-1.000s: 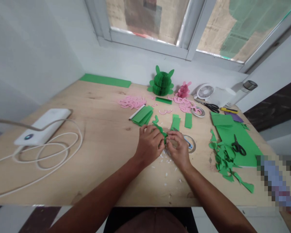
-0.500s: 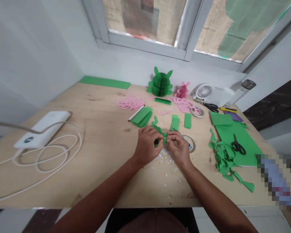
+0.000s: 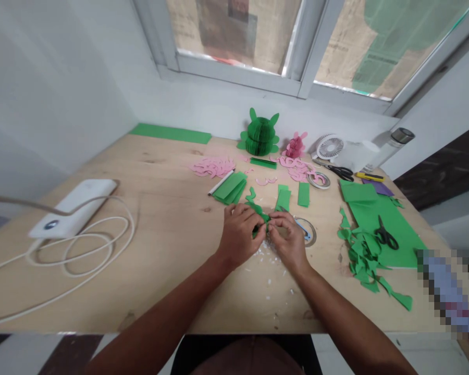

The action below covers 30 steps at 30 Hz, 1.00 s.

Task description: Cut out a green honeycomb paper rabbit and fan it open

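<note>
Both hands meet over the middle of the table. My left hand [image 3: 240,232] is closed on a small piece of green paper [image 3: 262,214], partly hidden by the fingers. Thumb and forefinger of my right hand [image 3: 289,234] pinch at that paper's right edge; the exact spot is too small to make out. Tiny white scraps [image 3: 269,281] are scattered beneath and in front of the hands. Just right of my right hand lies a tape roll [image 3: 308,232]. Beyond the fingers are green paper strips [image 3: 283,198] and a folded green stack [image 3: 231,187] with a white pen [image 3: 220,183] beside it.
At the back stand a green paper figure [image 3: 260,136] and a smaller pink one [image 3: 295,146], near a white fan [image 3: 330,147]. Scissors [image 3: 386,235] lie on a green sheet [image 3: 406,245], beside green offcuts [image 3: 363,255]. A power bank [image 3: 78,208] with looped cable occupies the left.
The hands stay together at nearly the same place, with only slight finger movement on the green paper. The whole view has shifted slightly.
</note>
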{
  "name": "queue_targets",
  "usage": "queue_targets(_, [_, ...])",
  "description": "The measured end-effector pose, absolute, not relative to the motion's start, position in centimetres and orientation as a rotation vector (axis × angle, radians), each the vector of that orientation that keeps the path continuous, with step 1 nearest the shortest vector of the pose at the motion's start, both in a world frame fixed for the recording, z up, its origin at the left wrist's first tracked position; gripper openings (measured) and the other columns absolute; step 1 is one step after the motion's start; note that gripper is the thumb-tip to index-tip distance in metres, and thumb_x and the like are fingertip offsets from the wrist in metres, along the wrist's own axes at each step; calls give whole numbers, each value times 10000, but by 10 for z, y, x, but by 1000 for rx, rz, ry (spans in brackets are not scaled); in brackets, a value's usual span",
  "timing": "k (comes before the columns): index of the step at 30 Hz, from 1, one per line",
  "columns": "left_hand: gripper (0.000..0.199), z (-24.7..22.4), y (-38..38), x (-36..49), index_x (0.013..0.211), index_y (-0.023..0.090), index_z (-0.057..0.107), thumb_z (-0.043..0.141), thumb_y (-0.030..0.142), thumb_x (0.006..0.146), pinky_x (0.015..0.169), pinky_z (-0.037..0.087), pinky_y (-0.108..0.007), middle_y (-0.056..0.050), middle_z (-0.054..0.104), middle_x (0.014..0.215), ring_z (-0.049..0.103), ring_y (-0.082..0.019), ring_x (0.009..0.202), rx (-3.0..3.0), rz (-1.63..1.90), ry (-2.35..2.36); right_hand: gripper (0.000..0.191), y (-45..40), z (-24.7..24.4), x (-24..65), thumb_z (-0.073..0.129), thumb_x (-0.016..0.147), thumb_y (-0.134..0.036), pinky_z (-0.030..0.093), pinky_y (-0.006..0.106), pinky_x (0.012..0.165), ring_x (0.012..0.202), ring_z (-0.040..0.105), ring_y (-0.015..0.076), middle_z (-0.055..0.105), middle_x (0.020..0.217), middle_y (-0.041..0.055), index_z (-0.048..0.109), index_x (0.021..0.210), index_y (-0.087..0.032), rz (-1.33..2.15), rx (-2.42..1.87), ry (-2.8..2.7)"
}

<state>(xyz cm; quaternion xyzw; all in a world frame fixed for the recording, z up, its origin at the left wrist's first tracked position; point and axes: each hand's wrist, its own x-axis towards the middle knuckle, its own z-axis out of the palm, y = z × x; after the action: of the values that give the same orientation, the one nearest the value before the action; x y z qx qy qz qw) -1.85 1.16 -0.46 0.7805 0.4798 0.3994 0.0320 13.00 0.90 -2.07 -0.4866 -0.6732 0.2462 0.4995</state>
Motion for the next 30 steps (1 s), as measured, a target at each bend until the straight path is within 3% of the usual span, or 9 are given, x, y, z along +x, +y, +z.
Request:
queue_targets(12, [129, -7, 15, -18, 617, 208, 543, 544, 138, 725, 826, 355, -401, -22, 619, 685, 550, -222, 837, 2324, 1236, 1466, 63, 9, -20, 130, 606, 755, -216, 408, 414, 902, 912, 590, 213, 660, 911, 56, 662, 728, -224, 631, -1178, -1595])
queue_targets(19, [134, 0, 14, -22, 609, 199, 512, 521, 126, 721, 797, 363, -399, -21, 592, 646, 542, -223, 796, 2277, 1289, 1484, 69, 16, -27, 134, 644, 736, -261, 417, 420, 894, 935, 590, 223, 652, 915, 68, 683, 716, -208, 850, -1170, -1392])
queue_targets(30, [100, 7, 0, -16, 723, 206, 556, 506, 119, 718, 809, 385, -400, -29, 587, 690, 514, -212, 805, 2462, 1226, 932, 124, 24, -19, 143, 692, 687, -301, 443, 347, 830, 859, 594, 188, 645, 957, 60, 691, 713, -181, 986, -1138, -1026])
